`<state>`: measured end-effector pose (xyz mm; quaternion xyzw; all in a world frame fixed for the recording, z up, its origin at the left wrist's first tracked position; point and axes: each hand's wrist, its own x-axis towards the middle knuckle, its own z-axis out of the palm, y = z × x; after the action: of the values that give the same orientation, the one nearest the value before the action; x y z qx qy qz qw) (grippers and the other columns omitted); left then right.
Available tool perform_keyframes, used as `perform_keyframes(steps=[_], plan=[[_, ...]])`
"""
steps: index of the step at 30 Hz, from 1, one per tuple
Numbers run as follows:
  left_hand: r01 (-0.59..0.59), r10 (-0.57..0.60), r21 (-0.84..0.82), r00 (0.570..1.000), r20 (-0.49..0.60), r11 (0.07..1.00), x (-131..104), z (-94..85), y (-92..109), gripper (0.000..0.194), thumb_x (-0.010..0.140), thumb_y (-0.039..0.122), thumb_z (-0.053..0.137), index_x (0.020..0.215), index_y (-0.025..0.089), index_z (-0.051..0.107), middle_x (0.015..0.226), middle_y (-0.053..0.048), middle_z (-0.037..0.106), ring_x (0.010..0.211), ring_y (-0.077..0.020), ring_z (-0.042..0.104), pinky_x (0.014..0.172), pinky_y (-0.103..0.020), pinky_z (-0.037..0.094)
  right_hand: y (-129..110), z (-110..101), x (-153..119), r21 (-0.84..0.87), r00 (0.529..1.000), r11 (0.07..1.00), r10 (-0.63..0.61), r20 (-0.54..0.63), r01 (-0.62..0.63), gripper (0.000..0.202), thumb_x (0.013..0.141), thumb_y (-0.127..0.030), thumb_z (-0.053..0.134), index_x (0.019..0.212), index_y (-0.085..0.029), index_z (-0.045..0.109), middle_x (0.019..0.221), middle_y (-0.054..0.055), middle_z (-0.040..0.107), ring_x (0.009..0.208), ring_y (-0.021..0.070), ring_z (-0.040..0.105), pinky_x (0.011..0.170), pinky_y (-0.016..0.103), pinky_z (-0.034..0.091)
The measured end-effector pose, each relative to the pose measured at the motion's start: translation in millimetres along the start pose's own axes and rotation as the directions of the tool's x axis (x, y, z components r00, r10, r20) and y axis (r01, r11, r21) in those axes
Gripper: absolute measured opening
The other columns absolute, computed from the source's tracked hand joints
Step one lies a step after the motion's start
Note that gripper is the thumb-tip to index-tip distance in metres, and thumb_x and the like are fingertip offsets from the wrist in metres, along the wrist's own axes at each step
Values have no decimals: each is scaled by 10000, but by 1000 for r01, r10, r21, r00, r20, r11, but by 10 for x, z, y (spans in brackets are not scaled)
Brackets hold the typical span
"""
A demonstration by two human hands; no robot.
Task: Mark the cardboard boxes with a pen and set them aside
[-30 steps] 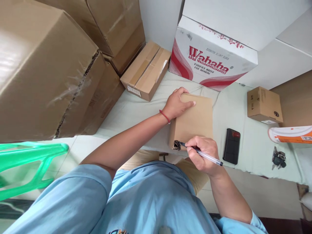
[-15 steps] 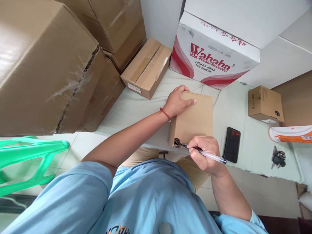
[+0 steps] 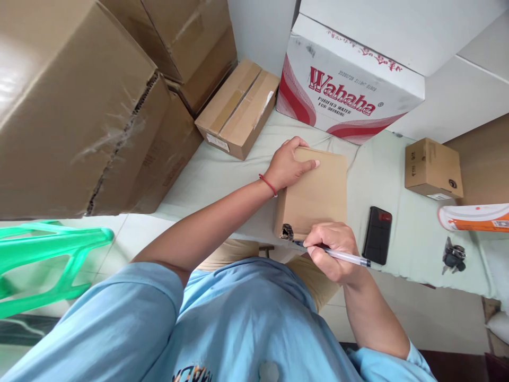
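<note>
A small brown cardboard box (image 3: 318, 191) lies near the front edge of the cloth-covered table. My left hand (image 3: 289, 163) grips its far left side, thumb flat on top and fingers over the far edge. In my right hand (image 3: 334, 249) is a pen (image 3: 345, 257) with a clear barrel and dark end, pinched between thumb and fingers. Its tip points left, just below the box's near left corner. At that corner is a dark, ragged patch (image 3: 287, 232), which looks black inside.
Large cartons (image 3: 71, 122) stack up at left, beside a taped box (image 3: 238, 109). A white-and-red Wahaha carton (image 3: 350, 85) stands at the back. A phone (image 3: 377, 235), keys (image 3: 454, 256) and a small box (image 3: 433, 168) lie right. A green stool (image 3: 59, 254) stands lower left.
The pen tip has shifted slightly left and down, from beside the dark patch to just below the corner. My left hand keeps its hold on the box.
</note>
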<state>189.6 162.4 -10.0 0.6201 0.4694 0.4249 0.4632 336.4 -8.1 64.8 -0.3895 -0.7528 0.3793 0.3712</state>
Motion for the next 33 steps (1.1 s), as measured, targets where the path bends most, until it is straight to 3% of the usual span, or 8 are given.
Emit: perform_keyframes(steps=[10,15,21,29,33], plan=[[8,-8,21,1000,-8,1000,4,-1,1,373,781,342,859,1054,210,642,1077,-35,666,1080,-253,642,1007,-401,536,35,15,-36,3,994,998,64,-90,-64,184,826,-69,559,739,-228,586,602,-76,503,526,84,408,536,240,331],[-1,1,18,1000,-10,1000,-2,6,-5,374,786,355,854,1059,208,644,1086,-41,670,1083,-260,646,1001,-406,538,32,2,-29,-2,997,999,54,-46,-54,183,823,-73,555,723,-225,570,593,-76,499,525,82,405,539,240,336],[6,-6,16,1000,-13,1000,4,18,-16,378,786,344,858,1069,206,647,1085,-38,672,1080,-255,646,989,-399,543,29,23,-21,-71,995,995,62,-84,-68,180,841,-82,566,732,-225,577,593,-73,518,524,83,430,542,238,344],[14,-14,9,1000,-14,1000,3,18,-9,381,786,337,865,1074,197,659,1089,-44,669,1066,-251,647,996,-407,547,39,-23,-30,13,1000,1000,19,-3,-19,179,818,-76,552,719,-225,550,585,-85,458,514,77,369,539,242,320],[18,-17,5,1000,-13,1000,4,16,-7,382,782,340,865,1071,199,658,1088,-42,668,1059,-249,648,996,-405,544,40,-18,-44,5,997,999,36,-68,-36,182,838,-76,552,741,-227,583,600,-76,502,516,82,405,528,244,326]])
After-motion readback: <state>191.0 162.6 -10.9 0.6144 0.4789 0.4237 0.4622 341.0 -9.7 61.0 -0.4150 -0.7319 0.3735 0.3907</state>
